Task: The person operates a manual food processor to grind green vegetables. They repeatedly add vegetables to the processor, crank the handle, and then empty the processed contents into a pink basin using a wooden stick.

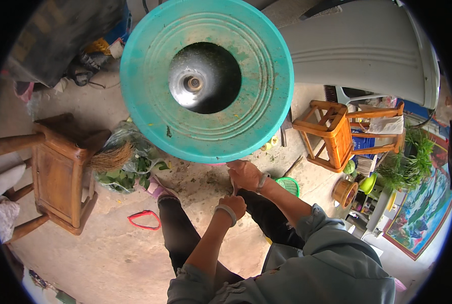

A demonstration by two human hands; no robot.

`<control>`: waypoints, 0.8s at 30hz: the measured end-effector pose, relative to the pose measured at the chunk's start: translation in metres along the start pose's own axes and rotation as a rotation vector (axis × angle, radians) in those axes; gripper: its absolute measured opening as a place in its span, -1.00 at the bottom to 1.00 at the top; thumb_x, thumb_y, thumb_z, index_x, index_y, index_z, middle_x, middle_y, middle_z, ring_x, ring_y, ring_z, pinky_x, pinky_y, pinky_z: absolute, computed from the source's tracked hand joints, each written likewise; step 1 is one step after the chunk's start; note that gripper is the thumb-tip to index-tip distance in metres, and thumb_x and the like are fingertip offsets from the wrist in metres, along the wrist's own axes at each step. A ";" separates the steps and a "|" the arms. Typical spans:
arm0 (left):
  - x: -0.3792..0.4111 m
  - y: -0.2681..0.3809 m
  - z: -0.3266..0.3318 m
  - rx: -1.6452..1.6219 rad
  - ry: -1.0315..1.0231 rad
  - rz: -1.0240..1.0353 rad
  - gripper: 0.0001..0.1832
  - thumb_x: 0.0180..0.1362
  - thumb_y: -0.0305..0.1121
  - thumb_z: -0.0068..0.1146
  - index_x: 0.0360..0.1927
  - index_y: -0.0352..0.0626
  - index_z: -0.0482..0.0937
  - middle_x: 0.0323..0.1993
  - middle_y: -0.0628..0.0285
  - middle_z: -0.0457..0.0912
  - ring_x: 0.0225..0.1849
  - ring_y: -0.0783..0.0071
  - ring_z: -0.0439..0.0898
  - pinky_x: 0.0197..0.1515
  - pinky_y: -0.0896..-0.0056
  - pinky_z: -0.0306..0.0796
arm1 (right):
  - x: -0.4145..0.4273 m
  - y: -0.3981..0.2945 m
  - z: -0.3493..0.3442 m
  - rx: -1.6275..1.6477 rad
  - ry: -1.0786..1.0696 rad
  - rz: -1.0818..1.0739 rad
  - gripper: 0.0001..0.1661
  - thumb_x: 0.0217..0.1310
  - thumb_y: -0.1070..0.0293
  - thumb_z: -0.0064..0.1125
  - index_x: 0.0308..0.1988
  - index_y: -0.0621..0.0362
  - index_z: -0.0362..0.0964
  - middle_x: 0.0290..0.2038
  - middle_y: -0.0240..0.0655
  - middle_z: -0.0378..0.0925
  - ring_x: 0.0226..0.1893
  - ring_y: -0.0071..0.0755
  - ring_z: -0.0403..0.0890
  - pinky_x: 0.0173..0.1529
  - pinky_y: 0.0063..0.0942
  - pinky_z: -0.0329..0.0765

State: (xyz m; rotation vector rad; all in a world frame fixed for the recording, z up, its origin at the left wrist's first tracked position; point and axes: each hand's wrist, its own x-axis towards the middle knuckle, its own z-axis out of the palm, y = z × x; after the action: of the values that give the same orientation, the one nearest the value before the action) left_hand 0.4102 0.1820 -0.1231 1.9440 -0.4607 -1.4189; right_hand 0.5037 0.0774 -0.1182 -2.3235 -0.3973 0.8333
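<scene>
In front of me is a round teal plastic basin (207,138) with a large hole in its middle. Through the hole shows a shiny metal funnel-like cavity (186,95) with a round fitting at its bottom. My right hand (246,175) is at the basin's near rim, fingers curled and partly under the edge; what they touch there is hidden. Lower and closer to my body, my left hand (234,207) is curled with its back towards me. Whether it grips anything cannot be seen. Both wrists wear bracelets.
A wooden chair (58,174) lies left, beside a straw brush (112,157) and a plastic bag of green leaves (131,173). A red loop (145,220) rests on the floor. Right are a green mesh basket (288,185), another wooden chair (338,138) and a potted plant (408,163).
</scene>
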 end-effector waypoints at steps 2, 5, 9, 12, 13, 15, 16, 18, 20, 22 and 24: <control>-0.001 0.009 -0.011 -0.006 -0.021 0.008 -0.63 0.16 -0.14 -0.11 -0.25 -0.26 0.54 -0.30 -0.03 0.61 -0.20 0.05 0.59 -0.13 0.08 0.44 | -0.015 0.016 0.003 0.012 0.031 0.029 -0.68 -0.01 0.49 -0.06 -0.16 0.24 0.34 -0.42 0.02 0.50 -0.38 0.10 0.53 -0.34 -0.16 0.49; 0.001 0.014 -0.012 -0.010 -0.032 0.010 -0.61 0.16 -0.13 -0.10 -0.17 -0.27 0.51 -0.27 -0.07 0.59 -0.19 0.02 0.58 -0.12 0.07 0.43 | -0.024 0.030 0.027 0.028 -0.047 0.166 -0.77 -0.03 0.40 -0.05 -0.30 0.25 0.37 -0.40 0.08 0.49 -0.33 0.17 0.52 -0.26 -0.06 0.46; 0.003 0.010 -0.007 -0.056 0.046 0.004 -0.62 0.13 -0.14 -0.11 -0.14 -0.22 0.49 -0.21 -0.12 0.56 -0.15 -0.01 0.55 -0.09 0.03 0.40 | -0.024 0.024 0.046 0.085 0.037 0.033 -0.83 0.00 0.47 -0.03 -0.30 0.20 0.38 -0.56 -0.08 0.47 -0.51 0.07 0.52 -0.44 -0.18 0.45; 0.005 0.008 -0.005 -0.104 0.117 0.018 -0.64 0.12 -0.22 -0.20 -0.07 -0.10 0.48 -0.18 -0.02 0.58 -0.15 0.03 0.57 -0.07 0.05 0.41 | -0.020 0.021 0.049 0.040 0.017 0.012 -0.82 -0.02 0.47 0.00 -0.30 0.18 0.38 -0.59 -0.10 0.46 -0.52 0.05 0.53 -0.46 -0.17 0.44; 0.005 0.007 -0.004 -0.112 0.119 0.019 -0.64 0.12 -0.23 -0.20 -0.07 -0.10 0.47 -0.17 -0.02 0.58 -0.14 0.03 0.57 -0.07 0.05 0.40 | -0.017 0.019 0.047 0.019 0.008 0.007 -0.83 -0.03 0.47 0.01 -0.31 0.17 0.38 -0.59 -0.10 0.46 -0.52 0.05 0.53 -0.46 -0.17 0.43; 0.005 0.007 -0.008 -0.127 0.123 0.024 -0.65 0.11 -0.26 -0.19 -0.06 -0.09 0.47 -0.16 -0.03 0.57 -0.12 0.02 0.56 -0.06 0.04 0.40 | -0.014 0.014 0.044 0.011 0.025 -0.007 -0.85 -0.03 0.46 0.01 -0.33 0.17 0.37 -0.60 -0.09 0.45 -0.52 0.05 0.52 -0.46 -0.15 0.42; 0.004 0.008 -0.012 -0.100 0.102 0.022 -0.65 0.10 -0.28 -0.18 -0.06 -0.09 0.47 -0.16 -0.03 0.57 -0.12 0.03 0.56 -0.07 0.05 0.40 | -0.013 0.012 0.042 0.024 0.051 -0.016 -0.87 -0.03 0.45 0.01 -0.35 0.17 0.36 -0.60 -0.09 0.45 -0.52 0.06 0.52 -0.47 -0.15 0.42; 0.000 0.011 -0.020 -0.045 0.059 0.018 -0.66 0.09 -0.31 -0.16 -0.06 -0.09 0.47 -0.16 -0.03 0.57 -0.11 0.05 0.56 -0.07 0.08 0.41 | -0.013 0.010 0.042 0.051 0.089 -0.025 -0.91 -0.03 0.45 0.00 -0.40 0.17 0.33 -0.60 -0.08 0.44 -0.52 0.07 0.52 -0.47 -0.13 0.41; -0.004 0.014 -0.028 -0.039 0.055 0.040 -0.66 0.08 -0.33 -0.15 -0.06 -0.09 0.47 -0.16 -0.02 0.57 -0.12 0.07 0.56 -0.07 0.10 0.42 | -0.013 0.012 0.043 0.080 0.111 -0.028 -0.94 -0.02 0.45 -0.02 -0.44 0.16 0.30 -0.61 -0.08 0.43 -0.52 0.08 0.51 -0.48 -0.12 0.40; -0.006 0.012 -0.029 -0.038 0.066 0.034 -0.67 0.07 -0.35 -0.14 -0.07 -0.09 0.48 -0.16 -0.01 0.58 -0.12 0.08 0.56 -0.07 0.12 0.42 | -0.009 0.008 0.039 0.038 -0.015 0.009 -0.90 0.00 0.43 -0.05 -0.40 0.20 0.32 -0.53 0.02 0.47 -0.46 0.13 0.53 -0.41 -0.10 0.44; -0.006 0.010 -0.027 -0.037 0.088 0.018 -0.67 0.06 -0.36 -0.14 -0.08 -0.10 0.48 -0.17 0.02 0.58 -0.12 0.09 0.56 -0.07 0.13 0.42 | -0.008 0.006 0.040 0.017 -0.041 0.014 -0.91 -0.01 0.43 -0.05 -0.41 0.19 0.32 -0.54 0.02 0.47 -0.46 0.12 0.53 -0.42 -0.10 0.44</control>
State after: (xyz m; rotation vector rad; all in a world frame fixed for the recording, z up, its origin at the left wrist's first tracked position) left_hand 0.4344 0.1871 -0.1076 1.9590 -0.4071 -1.3157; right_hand 0.4723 0.0873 -0.1427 -2.2988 -0.3909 0.8888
